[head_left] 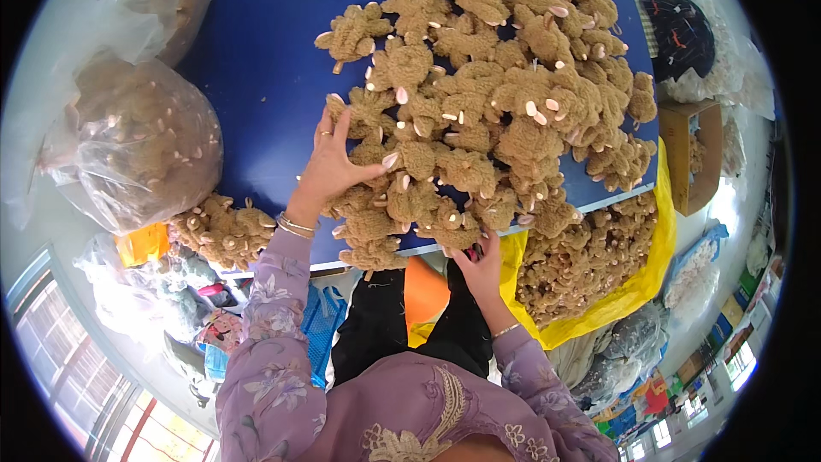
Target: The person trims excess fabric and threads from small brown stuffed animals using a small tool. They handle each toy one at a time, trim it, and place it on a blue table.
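Note:
A large heap of brown curly plush toys (479, 77) with small pink-and-white ears covers the blue table. At its left edge lies my left hand (329, 167), thumb and forefinger spread apart against the plush pieces. My right hand (481, 272) is at the table's near edge, fingers closed around a small black and red object (473, 252) that I cannot identify. Just above those fingers, a plush toy (451, 229) sits at the heap's near edge, and whether the hand also grips it is unclear.
A yellow sack (664, 231) full of more brown plush pieces stands open at the right, below the table edge. Clear plastic bags (145, 141) stuffed with plush stand at the left. A cardboard box (689, 154) is at the far right. An orange cloth (425, 291) hangs between my legs.

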`<action>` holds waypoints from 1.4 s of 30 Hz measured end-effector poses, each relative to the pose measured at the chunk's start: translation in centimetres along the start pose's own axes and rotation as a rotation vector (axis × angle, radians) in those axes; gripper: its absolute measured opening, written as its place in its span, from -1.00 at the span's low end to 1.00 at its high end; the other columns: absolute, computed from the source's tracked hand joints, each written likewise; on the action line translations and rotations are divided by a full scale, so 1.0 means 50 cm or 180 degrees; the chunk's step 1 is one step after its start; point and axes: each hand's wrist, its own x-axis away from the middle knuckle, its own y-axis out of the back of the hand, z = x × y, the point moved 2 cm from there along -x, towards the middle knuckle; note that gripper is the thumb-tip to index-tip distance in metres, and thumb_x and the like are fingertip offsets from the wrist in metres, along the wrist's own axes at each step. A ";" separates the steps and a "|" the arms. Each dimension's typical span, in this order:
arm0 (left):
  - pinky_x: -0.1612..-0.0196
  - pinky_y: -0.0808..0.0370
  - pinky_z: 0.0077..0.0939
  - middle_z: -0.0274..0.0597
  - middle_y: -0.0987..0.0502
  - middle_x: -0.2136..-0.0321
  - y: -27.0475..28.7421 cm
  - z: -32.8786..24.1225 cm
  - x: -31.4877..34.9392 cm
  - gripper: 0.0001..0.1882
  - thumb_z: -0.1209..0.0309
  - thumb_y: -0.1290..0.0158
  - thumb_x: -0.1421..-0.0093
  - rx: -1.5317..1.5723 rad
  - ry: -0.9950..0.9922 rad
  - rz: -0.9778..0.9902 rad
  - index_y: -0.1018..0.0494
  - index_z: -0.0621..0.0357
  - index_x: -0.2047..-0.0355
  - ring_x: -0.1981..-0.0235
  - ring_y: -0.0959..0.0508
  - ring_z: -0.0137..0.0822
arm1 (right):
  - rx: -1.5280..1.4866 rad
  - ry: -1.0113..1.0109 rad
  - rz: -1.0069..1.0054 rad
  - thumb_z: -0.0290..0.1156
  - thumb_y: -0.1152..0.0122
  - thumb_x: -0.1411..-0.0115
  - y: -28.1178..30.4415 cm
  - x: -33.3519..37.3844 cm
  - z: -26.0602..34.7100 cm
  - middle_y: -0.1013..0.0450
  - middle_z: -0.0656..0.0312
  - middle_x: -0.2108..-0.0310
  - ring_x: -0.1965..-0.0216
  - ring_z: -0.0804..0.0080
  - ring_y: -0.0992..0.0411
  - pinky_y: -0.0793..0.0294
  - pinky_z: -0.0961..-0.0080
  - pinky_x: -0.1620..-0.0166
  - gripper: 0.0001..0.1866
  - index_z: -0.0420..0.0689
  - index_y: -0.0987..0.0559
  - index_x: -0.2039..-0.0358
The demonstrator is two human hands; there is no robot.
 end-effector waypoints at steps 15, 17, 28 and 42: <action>0.01 -0.43 -0.31 0.06 -0.47 0.16 -0.156 -0.065 0.072 -0.30 0.50 -0.26 0.17 0.1996 -0.0292 -0.0525 -0.27 0.26 -0.04 0.10 -0.51 0.03 | 0.1126 0.1041 0.0543 -0.53 -0.29 0.12 -0.146 -0.091 0.163 -0.41 -0.06 0.15 0.10 -0.12 -0.39 -0.44 0.25 0.07 -0.54 -0.19 -0.46 0.12; -0.02 -0.42 -0.31 0.03 -0.47 0.14 -0.092 -0.132 0.085 -0.29 0.50 -0.26 0.18 0.2405 -0.0410 -0.0542 -0.27 0.27 -0.04 0.08 -0.50 -0.01 | 0.0925 0.1291 0.0616 -0.55 -0.29 0.14 -0.100 -0.071 0.243 -0.40 -0.02 0.19 0.12 -0.06 -0.40 -0.43 0.31 0.07 -0.55 -0.18 -0.47 0.15; -0.28 -0.17 -0.14 0.30 -0.09 -0.24 0.013 -0.377 -0.168 -0.15 0.12 -0.24 0.00 0.0335 -0.1143 -0.0660 -0.18 0.30 -0.20 -0.27 -0.15 0.14 | 0.1137 0.1428 -0.0554 -0.42 -0.34 -0.02 0.118 -0.166 0.502 -0.37 0.14 0.01 0.26 0.36 -0.42 -0.42 0.49 0.19 -0.51 -0.18 -0.46 0.00; -0.34 0.07 -0.12 0.16 0.03 -0.32 -0.200 0.227 0.323 -0.39 0.29 0.14 -0.31 0.0646 0.0502 -0.2236 -0.05 0.37 -0.28 -0.35 0.00 0.02 | -0.1019 0.0694 -0.2393 -0.23 0.15 -0.41 0.502 -0.158 0.104 -0.43 0.28 0.44 0.62 0.65 -0.26 -0.21 0.70 0.59 -0.69 -0.18 -0.49 0.16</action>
